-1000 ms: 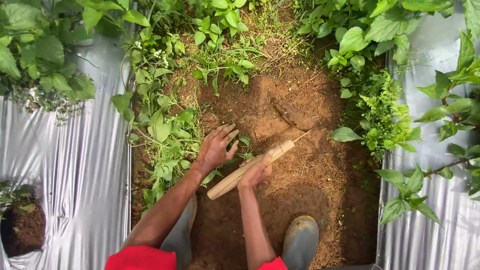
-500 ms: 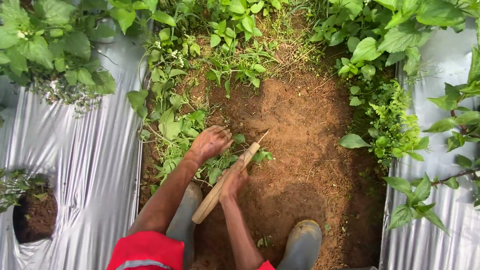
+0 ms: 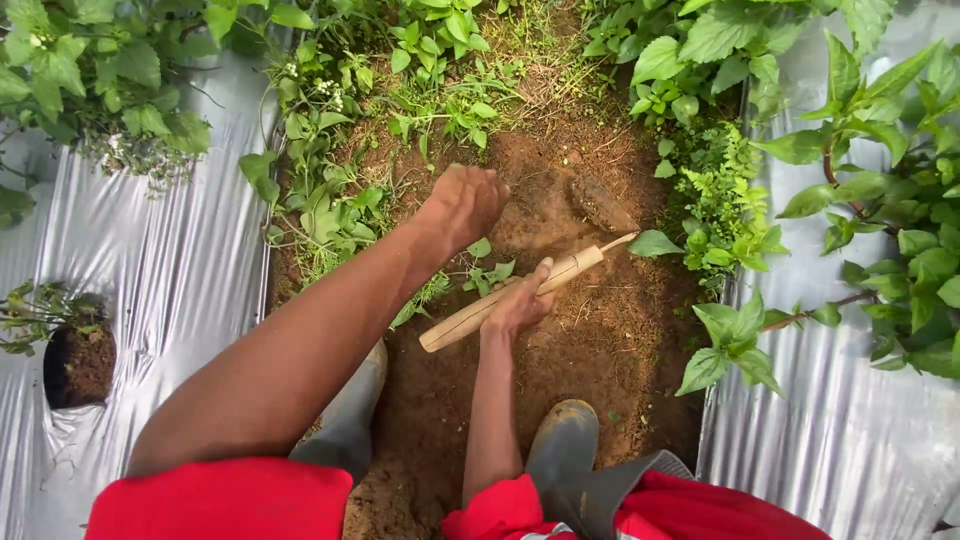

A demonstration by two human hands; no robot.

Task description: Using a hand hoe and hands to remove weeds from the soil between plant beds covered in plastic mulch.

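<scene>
A person is crouching over a strip of bare brown soil (image 3: 590, 350) running between two sheets of silver plastic mulch (image 3: 170, 270).

Leafy green weeds (image 3: 330, 200) are crowding the top and both edges of the soil strip, with taller leafy plants (image 3: 890, 200) leaning in from the right of the frame. Two grey rubber boots (image 3: 562, 445) are standing on the soil at lower centre. The left hand (image 3: 462, 203) is hanging clenched into a fist above the weeds at upper centre; what it is gripping, if anything, cannot be told. The right hand (image 3: 520, 305) is grasping the wooden-handled tool (image 3: 515, 298) at centre frame, which is lying slanted, its thin tip pointing to the upper right just above the soil.
</scene>
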